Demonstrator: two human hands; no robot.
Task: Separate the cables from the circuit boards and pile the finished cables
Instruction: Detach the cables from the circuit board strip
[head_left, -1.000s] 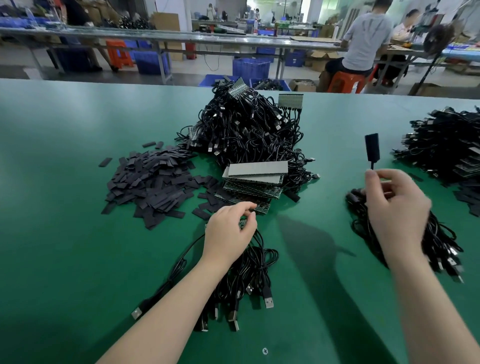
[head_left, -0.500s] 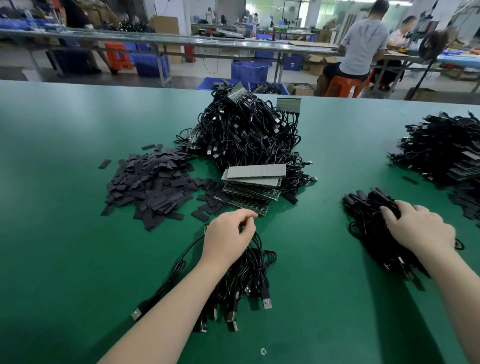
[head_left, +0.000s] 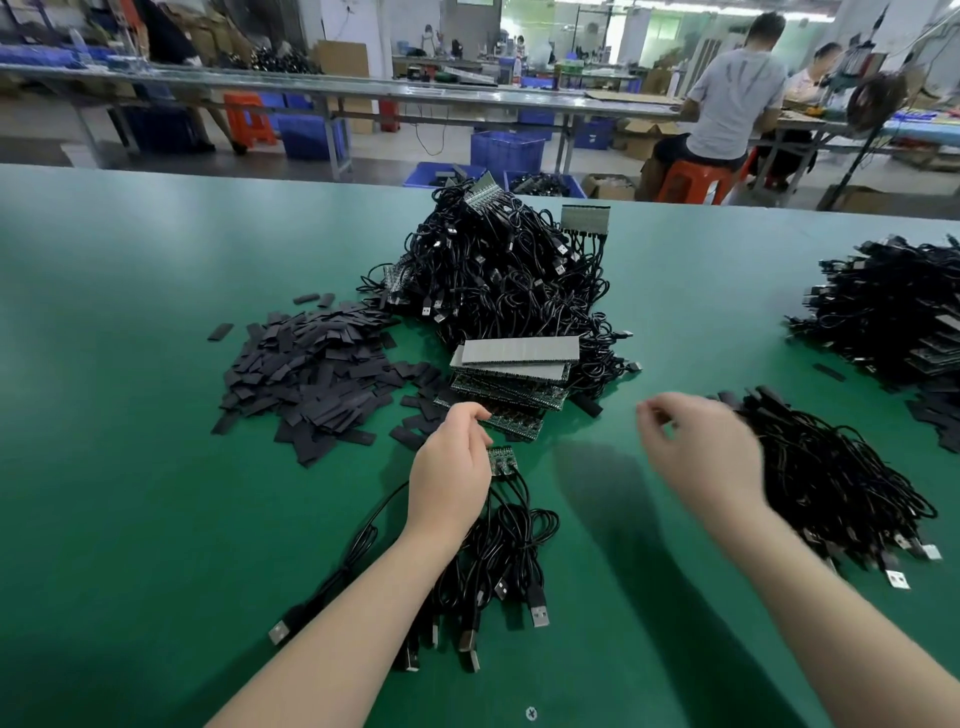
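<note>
**Now the next cable is to be pulled from the held board**

Currently a small circuit board (head_left: 502, 460) is held at the left hand (head_left: 451, 467), whose fingers are curled round its near edge; the exact pinch is hidden behind the hand. From that board a bundle of attached cables (head_left: 493, 551) trails toward the viewer, its USB plugs lying on the green table (head_left: 130, 519). The right hand (head_left: 701, 457) is raised between the board and the finished pile (head_left: 831, 478), blurred, with fingers loosely curled and nothing held.

For the step to be done well, it is judged that the board should be kept pinned firmly by the left hand while a single cable is taken close to its board end by the right, so that the pull is carried by the connector and not by the thin lead. A straight pull is advised; neighbouring leads could otherwise be dragged along and tangled. The freed cable should then be laid on the finished pile with its plug pointing the same way as the others.

As to counts: one board is held, and roughly seven plugs can be made out on its bundle, though some overlap. One stack of stripped boards (head_left: 511, 384) is seen, about five deep. One large heap of unprocessed cables (head_left: 498, 270) lies behind it, one scatter of black strips (head_left: 306, 374) to the left, and one further heap (head_left: 893, 306) at the far right; none of these can be counted piece by piece.
</note>
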